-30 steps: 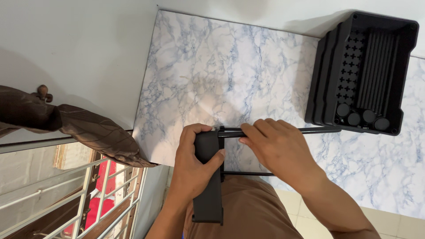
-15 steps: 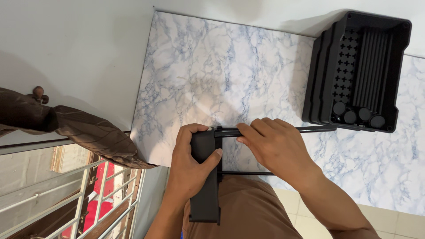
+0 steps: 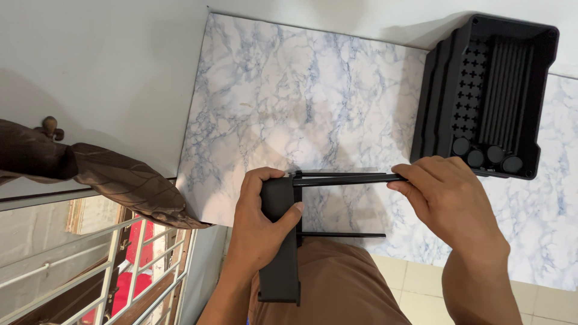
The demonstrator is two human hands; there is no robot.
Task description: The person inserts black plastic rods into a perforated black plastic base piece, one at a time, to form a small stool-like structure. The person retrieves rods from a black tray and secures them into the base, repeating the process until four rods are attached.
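My left hand [image 3: 260, 224] is wrapped around the top of a flat black bar [image 3: 280, 241], fingers curled over its far side and my thumb pressed across its near face, so the bar is clamped firmly in my fist. My right hand [image 3: 450, 201] pinches the far end of a thin black rod [image 3: 346, 178] between thumb and fingertips, closed tight on it.

The bar is matte black, long and slab-like with squared edges, and it runs from my left fist down toward my lap, its lower end resting over my brown trousers [image 3: 337, 289]. The rod I pinch is slim and straight, also black, and it sticks out sideways from the top of the bar, lying level just above the table edge. A second black rod [image 3: 343, 235], shorter in view, juts from the bar lower down, parallel to the first, with nothing holding its free end.

All of this sits at the near edge of the marble-patterned table [image 3: 289, 108], white with blue-grey veins. On the table's far right corner stands a black plastic tray [image 3: 487, 96], ribbed inside, with cross-shaped cutouts and a row of round caps along its near wall; it lies just beyond my right hand, not touching it.
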